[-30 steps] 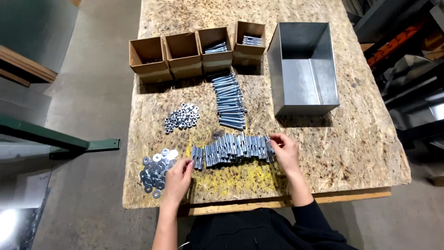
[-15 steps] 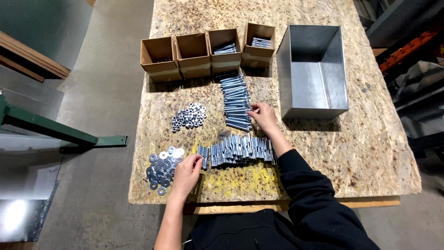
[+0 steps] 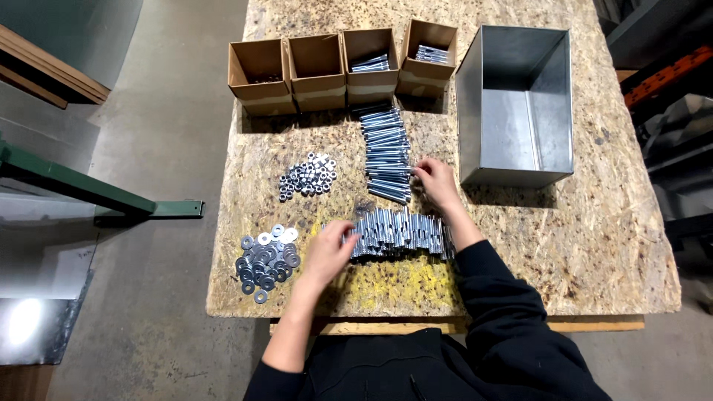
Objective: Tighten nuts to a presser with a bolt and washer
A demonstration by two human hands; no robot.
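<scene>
Table (image 3: 520,245): left hand (image 3: 327,252) hides bolt row (image 3: 401,232) end

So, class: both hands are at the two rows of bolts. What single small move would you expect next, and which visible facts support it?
Probably the right hand closes its grip on a bolt at the near end of the upper bolt row and lifts it. Its fingers already touch that end, while the left hand rests on the left end of the lower bolt row. The metal bin beside it stands open.

A workshop: chipboard workbench (image 3: 594,245), concrete floor (image 3: 171,134), sorted bolts (image 3: 386,152).
</scene>
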